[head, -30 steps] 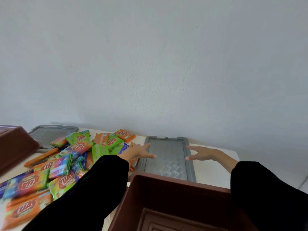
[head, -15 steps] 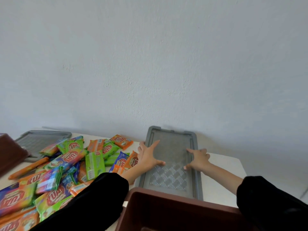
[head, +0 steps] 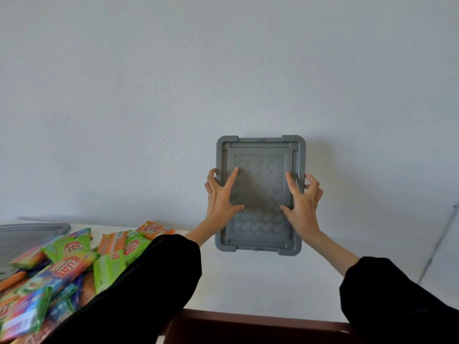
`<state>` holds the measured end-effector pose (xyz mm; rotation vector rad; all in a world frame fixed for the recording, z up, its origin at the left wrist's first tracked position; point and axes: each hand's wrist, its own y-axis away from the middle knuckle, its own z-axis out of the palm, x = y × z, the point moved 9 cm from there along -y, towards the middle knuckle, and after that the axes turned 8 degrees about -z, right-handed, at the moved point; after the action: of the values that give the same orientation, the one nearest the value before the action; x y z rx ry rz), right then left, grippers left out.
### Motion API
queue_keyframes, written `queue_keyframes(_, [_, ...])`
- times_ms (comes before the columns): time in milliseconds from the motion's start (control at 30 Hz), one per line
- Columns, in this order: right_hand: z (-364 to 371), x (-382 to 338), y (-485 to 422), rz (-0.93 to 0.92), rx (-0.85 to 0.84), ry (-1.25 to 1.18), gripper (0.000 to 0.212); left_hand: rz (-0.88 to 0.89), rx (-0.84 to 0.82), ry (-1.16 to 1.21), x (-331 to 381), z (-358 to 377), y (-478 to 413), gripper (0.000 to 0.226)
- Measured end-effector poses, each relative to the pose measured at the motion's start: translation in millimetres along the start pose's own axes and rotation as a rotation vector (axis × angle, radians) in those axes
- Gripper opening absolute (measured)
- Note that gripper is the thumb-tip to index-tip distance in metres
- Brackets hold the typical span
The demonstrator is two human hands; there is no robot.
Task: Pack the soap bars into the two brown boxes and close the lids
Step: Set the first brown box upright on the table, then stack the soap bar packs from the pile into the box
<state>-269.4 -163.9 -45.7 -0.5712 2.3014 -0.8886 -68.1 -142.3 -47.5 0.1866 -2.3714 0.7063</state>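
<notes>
Head view, looking forward more than down. A grey rectangular plastic lid (head: 259,170) with a diamond-tread centre is at 4 o'clock from frame centre, held upright with its face toward the camera and the pale wall (head: 223,70) behind it. I cannot tell whether its lower edge touches the white table (head: 260,281).

Left hand (head: 219,197): fingers curled round the lid's 9 o'clock edge, index and thumb spread flat on the patterned face. Right hand (head: 304,202): fingers hooked round the 3 o'clock edge, thumb and index on the face. Both are gripping.

Soap bars (head: 72,264) in green, orange and blue wrappers lie in a loose pile at 8 o'clock, on the table. A second grey lid (head: 29,232) lies flat at 9 o'clock, behind the pile.

Only the far rim of a dark brown plastic box (head: 248,321) shows, at 6 o'clock; its inside is hidden. The other box is out of view.

Progress, as judged: early. Many bars remain unpacked and neither lid is on a box. Packing and both closures are left.
</notes>
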Motion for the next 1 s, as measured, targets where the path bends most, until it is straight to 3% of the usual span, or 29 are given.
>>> queue_keyframes(200, [25,34,13,0.103,-0.058,0.033,0.088,-0.005,-0.057,-0.058,-7,40,-6,0.103])
queue_keyframes(633, [31,37,6,0.064,-0.118,0.152,0.08,-0.004,-0.067,-0.237,-22,47,-7,0.101])
queue_keyframes(800, [11,-4,-10,-0.067,-0.078,0.097,0.072,0.096,-0.009,-0.263,-12,-6,-6,0.075])
queue_keyframes(1000, [25,-105,-22,-0.247,-0.264,-0.077,0.066,0.05,0.061,-0.254,-35,-119,20,0.043])
